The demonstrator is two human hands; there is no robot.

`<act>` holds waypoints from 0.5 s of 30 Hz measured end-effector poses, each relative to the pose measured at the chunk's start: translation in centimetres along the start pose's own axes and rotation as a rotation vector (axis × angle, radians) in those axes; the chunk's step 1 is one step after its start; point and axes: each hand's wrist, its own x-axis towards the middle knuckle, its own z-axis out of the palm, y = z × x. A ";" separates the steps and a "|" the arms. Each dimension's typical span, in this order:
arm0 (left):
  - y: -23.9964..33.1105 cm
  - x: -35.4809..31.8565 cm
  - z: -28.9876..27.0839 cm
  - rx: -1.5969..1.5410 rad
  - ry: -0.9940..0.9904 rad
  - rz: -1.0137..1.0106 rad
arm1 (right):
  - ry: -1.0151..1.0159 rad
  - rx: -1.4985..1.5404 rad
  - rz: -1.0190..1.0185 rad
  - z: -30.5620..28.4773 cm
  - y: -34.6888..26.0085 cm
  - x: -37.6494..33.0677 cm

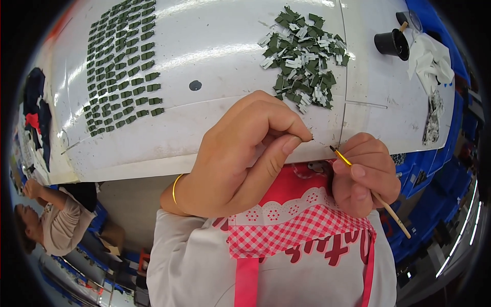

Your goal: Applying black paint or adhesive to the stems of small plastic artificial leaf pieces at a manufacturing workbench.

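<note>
My left hand (240,153) is closed in a pinch in front of my chest, above the table's near edge. Only a tiny dark bit shows at its fingertips, and what it holds is otherwise hidden. In my right hand (365,176) is a thin paintbrush (391,212) with a pale wooden handle, a gold ferrule and a dark tip. The brush tip points up and left toward the left fingertips, a short gap away. Beyond my hands lies a loose heap of small dark-green and white pieces (309,59). Similar green pieces (123,66) stand in neat rows at the far left.
A black cup (393,44) with a wooden stick stands at the far right, beside a crumpled white cloth (429,59). A dark round spot (195,85) marks the white table (215,61). Blue bins (424,179) are at the right; another person (56,220) is at the left.
</note>
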 end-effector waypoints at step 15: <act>-0.4 0.0 0.7 -0.025 0.126 0.082 | 0.041 0.017 -0.034 0.0 0.3 -0.6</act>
